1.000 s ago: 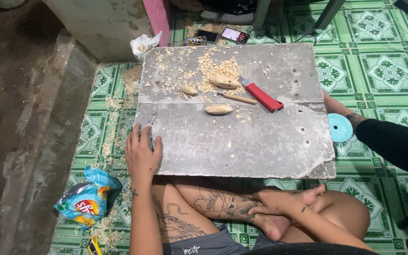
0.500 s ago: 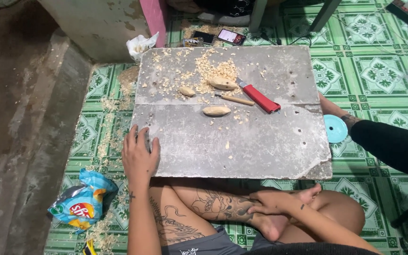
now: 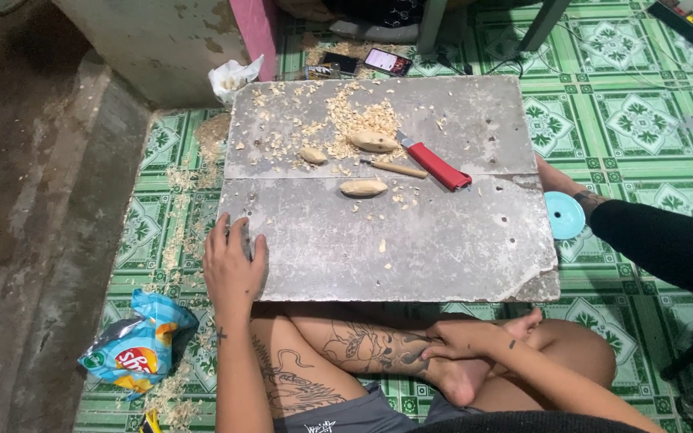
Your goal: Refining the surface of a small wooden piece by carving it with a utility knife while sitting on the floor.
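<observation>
- Head view: left hand lies flat, fingers spread, on the near-left corner of the grey slab, which runs left to right, chipped and strewn with shavings.
- Right hand rests loosely open on a foot, gripping nothing.
- Red-handled knife points far-left.

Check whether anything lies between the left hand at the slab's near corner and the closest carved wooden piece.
Nothing solid blocks it. Between the left hand and the nearest wooden piece lies only bare grey slab with a few scattered shavings. The red-handled knife sits farther right.
</observation>
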